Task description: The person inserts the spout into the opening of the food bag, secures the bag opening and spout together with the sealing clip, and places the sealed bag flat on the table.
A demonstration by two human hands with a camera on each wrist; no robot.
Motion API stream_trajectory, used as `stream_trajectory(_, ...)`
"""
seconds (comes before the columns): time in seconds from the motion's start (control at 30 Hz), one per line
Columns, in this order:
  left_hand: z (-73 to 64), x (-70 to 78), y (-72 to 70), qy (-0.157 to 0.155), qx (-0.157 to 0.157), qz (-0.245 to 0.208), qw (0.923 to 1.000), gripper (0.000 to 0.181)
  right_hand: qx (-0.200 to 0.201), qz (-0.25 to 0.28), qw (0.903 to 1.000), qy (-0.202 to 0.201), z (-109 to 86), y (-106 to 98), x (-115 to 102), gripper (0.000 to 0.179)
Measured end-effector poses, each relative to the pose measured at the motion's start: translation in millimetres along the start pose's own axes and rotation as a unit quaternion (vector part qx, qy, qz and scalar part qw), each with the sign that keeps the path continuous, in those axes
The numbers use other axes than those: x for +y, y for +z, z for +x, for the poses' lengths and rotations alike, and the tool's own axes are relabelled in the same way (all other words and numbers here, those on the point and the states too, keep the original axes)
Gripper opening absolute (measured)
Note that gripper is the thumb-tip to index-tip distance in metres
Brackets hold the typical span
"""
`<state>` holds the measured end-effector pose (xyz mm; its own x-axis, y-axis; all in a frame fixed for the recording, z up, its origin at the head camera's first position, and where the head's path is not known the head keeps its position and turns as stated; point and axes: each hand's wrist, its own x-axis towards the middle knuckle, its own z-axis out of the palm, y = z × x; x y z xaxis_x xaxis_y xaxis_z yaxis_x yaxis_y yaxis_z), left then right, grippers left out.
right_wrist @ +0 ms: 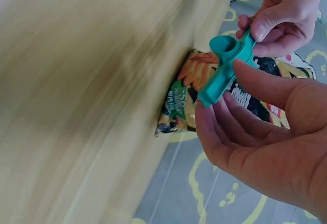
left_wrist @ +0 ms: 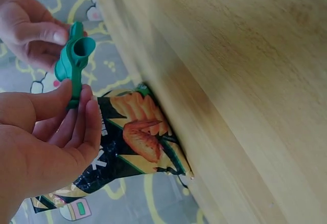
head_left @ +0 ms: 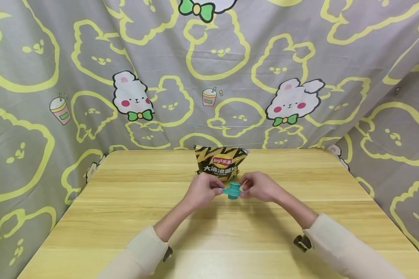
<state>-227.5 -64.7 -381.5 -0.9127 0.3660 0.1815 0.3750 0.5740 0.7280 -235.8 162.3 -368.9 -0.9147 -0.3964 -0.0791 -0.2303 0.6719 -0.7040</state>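
Between both hands, raised over the table, is a teal plastic bag clip with a round pouring spout (head_left: 234, 190). My left hand (head_left: 200, 190) pinches one end of it between thumb and fingers. At the other end, my right hand (head_left: 260, 186) holds the clip by thumb and fingertips. The spout's wide mouth (right_wrist: 223, 45) shows hollow in the right wrist view. Just behind the hands stands a black and yellow bag of Lay's chips (head_left: 221, 162), upright on the table. Its lower part is partly hidden by the hands and clip.
The light wooden table (head_left: 143, 232) runs back to a grey curtain (head_left: 230, 128) printed with cartoon animals, which also hangs along both sides. Dark straps (head_left: 302, 243) sit at the cuffs of the pale sleeves (head_left: 342, 240).
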Motion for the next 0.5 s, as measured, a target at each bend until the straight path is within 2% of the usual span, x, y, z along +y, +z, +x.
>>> stream_trajectory(0.17, 0.9, 1.6, 0.7, 0.005, -0.001, -0.002, 1.0000, 0.003, -0.004, 0.000, 0.9999, -0.009, 2.9, 2.7, -8.9, 0.037)
stream_trajectory(0.5, 1.4, 4.1, -0.7, 0.001, -0.006, -0.012, 0.9999, 0.004, -0.004, 0.002, 0.9996, -0.027, 5.4, 6.8, -15.5, 0.027)
